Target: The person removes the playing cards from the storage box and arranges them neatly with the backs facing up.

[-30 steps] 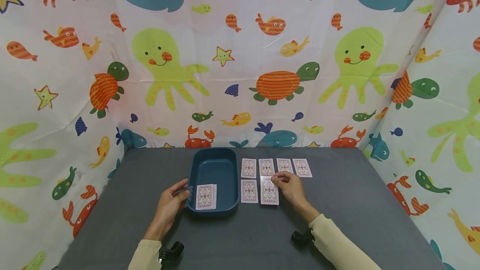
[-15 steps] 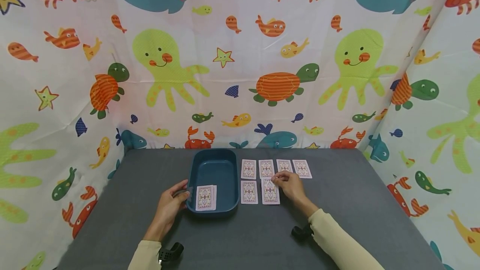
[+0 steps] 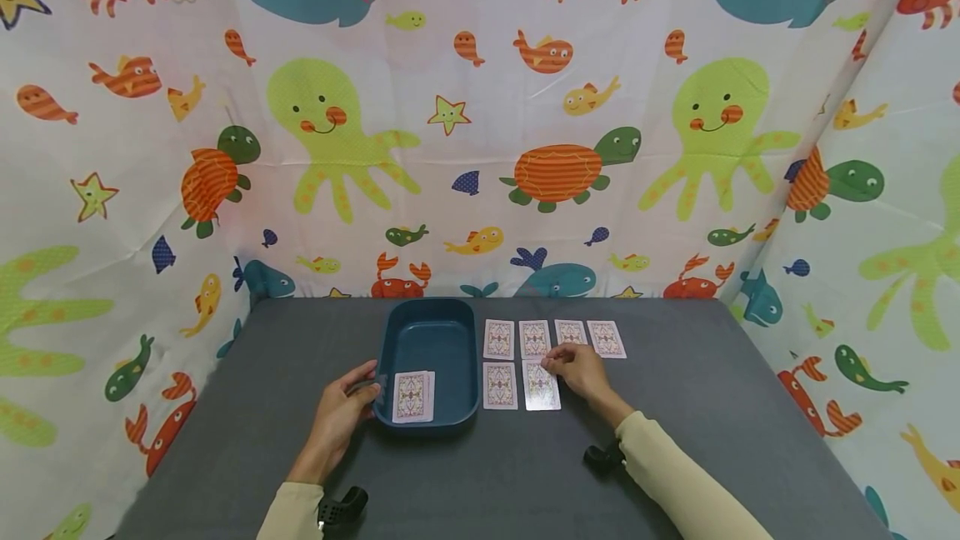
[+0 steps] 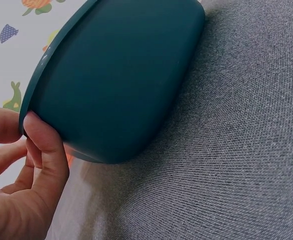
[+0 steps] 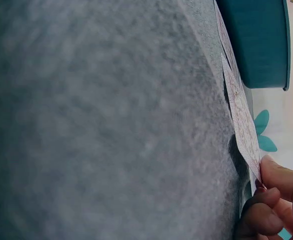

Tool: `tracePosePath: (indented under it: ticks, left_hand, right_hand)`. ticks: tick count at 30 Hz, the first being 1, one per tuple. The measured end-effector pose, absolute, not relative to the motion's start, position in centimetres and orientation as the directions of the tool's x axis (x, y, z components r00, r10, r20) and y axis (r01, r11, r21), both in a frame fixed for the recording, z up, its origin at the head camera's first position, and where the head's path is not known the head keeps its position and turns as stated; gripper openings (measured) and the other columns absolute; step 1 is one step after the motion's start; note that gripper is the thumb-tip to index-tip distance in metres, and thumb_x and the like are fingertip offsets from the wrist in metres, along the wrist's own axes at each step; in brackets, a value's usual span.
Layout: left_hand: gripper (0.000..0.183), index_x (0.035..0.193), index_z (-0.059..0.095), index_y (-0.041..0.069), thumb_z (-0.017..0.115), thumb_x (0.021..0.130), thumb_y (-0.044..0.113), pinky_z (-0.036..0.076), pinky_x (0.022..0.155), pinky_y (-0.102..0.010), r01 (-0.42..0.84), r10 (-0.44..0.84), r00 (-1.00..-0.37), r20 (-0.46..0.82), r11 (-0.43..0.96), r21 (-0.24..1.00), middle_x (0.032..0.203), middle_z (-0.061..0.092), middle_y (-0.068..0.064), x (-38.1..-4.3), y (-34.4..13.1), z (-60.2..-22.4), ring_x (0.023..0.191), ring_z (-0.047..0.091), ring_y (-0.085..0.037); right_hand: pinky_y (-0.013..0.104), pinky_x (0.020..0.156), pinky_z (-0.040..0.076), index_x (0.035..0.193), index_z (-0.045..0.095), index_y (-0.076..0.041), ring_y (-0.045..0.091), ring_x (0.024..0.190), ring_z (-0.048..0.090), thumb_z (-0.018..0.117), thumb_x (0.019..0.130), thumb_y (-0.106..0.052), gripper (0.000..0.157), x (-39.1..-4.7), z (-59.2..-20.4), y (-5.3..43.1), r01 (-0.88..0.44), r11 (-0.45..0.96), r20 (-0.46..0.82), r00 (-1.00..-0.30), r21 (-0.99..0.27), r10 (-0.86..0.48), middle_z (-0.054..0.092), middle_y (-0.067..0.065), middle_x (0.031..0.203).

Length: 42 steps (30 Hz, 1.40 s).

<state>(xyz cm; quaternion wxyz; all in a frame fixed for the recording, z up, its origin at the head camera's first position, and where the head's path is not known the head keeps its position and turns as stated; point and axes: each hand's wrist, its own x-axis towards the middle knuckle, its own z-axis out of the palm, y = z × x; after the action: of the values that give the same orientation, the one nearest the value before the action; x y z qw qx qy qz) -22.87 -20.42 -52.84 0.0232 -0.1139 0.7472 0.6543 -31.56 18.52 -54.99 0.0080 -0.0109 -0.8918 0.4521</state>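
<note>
My left hand grips the left rim of a dark blue plastic tray, with the thumb on the outer wall in the left wrist view. A small stack of playing cards lies face down in the tray's near left part. My right hand pinches the upper right corner of a playing card between thumb and finger. That card is in the near row, right of another face-down card. From the right wrist, the pinched card shows edge-on, slightly raised, with shadow beneath it.
Behind the near row, several face-down cards make a far row, from a left card to a slightly turned right card. A grey cloth-covered table meets a sea-animal curtain at its back edge.
The pinched card has lowered and shifted slightly right, lining up beside its neighbour, and its surface now catches a glare. The left hand and tray have stayed in place.
</note>
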Motion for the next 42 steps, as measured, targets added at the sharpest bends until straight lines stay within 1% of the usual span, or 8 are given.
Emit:
tracePosePath:
  ticks: [12,18,25,28,35,42]
  left_hand:
    - [0.046,0.143,0.05,0.014,0.056,0.098,0.01,0.051,0.074,-0.028,-0.193,-0.128,-0.975,-0.179,0.106,0.975,0.142,0.047,-0.013,-22.8,-20.4,-52.9,0.11,0.054,-0.026]
    - [0.046,0.142,0.05,0.012,0.056,0.097,0.009,0.051,0.073,-0.028,-0.191,-0.137,-0.975,-0.176,0.105,0.976,0.14,0.048,-0.013,-22.8,-20.4,-52.9,0.105,0.055,-0.021]
    - [0.045,0.142,0.05,0.013,0.056,0.098,0.01,0.051,0.074,-0.028,-0.191,-0.14,-0.975,-0.175,0.11,0.975,0.14,0.048,-0.013,-22.9,-20.3,-53.0,0.109,0.054,-0.025]
    - [0.045,0.143,0.05,0.013,0.056,0.098,0.01,0.051,0.074,-0.028,-0.19,-0.139,-0.975,-0.174,0.109,0.976,0.141,0.047,-0.014,-22.9,-20.3,-53.0,0.11,0.053,-0.025]
    - [0.046,0.143,0.05,0.013,0.055,0.098,0.01,0.051,0.074,-0.028,-0.192,-0.143,-0.974,-0.176,0.108,0.975,0.142,0.047,-0.014,-22.9,-20.5,-53.1,0.108,0.054,-0.024]
    - [0.045,0.143,0.05,0.013,0.056,0.098,0.01,0.051,0.074,-0.028,-0.187,-0.142,-0.975,-0.17,0.116,0.976,0.142,0.047,-0.015,-22.9,-20.4,-53.1,0.106,0.054,-0.022]
  right_hand:
    - [0.027,0.06,0.04,0.088,0.073,-0.008,0.013,0.066,0.053,0.081,0.08,-0.021,0.016,-31.7,-55.2,18.8,0.02,0.61,0.008,-0.999,-0.792,0.043,0.063,0.003,0.073]
    - [0.027,0.06,0.041,0.089,0.074,-0.01,0.013,0.066,0.054,0.078,0.082,-0.021,0.013,-31.7,-55.3,18.8,0.027,0.611,0.007,-0.999,-0.791,0.053,0.064,0.003,0.075]
    - [0.026,0.05,0.042,0.091,0.073,-0.009,0.016,0.056,0.059,0.074,0.087,-0.023,0.014,-31.3,-54.8,18.7,0.059,0.557,-0.032,-0.998,-0.828,0.058,0.068,0.009,0.071]
    - [0.028,0.047,0.043,0.092,0.072,-0.007,0.018,0.055,0.06,0.073,0.088,-0.023,0.016,-30.9,-54.3,18.6,0.065,0.53,-0.036,-0.997,-0.846,0.066,0.068,0.012,0.073]
    - [0.026,0.049,0.045,0.097,0.072,-0.006,0.021,0.062,0.065,0.071,0.09,-0.021,0.017,-30.1,-52.9,18.4,0.057,0.466,-0.029,-0.997,-0.883,0.068,0.068,0.013,0.08]
    - [0.025,0.049,0.043,0.098,0.071,-0.005,0.02,0.057,0.06,0.071,0.09,-0.023,0.019,-29.1,-51.2,18.4,0.044,0.433,-0.024,-0.998,-0.9,0.053,0.067,0.019,0.083]
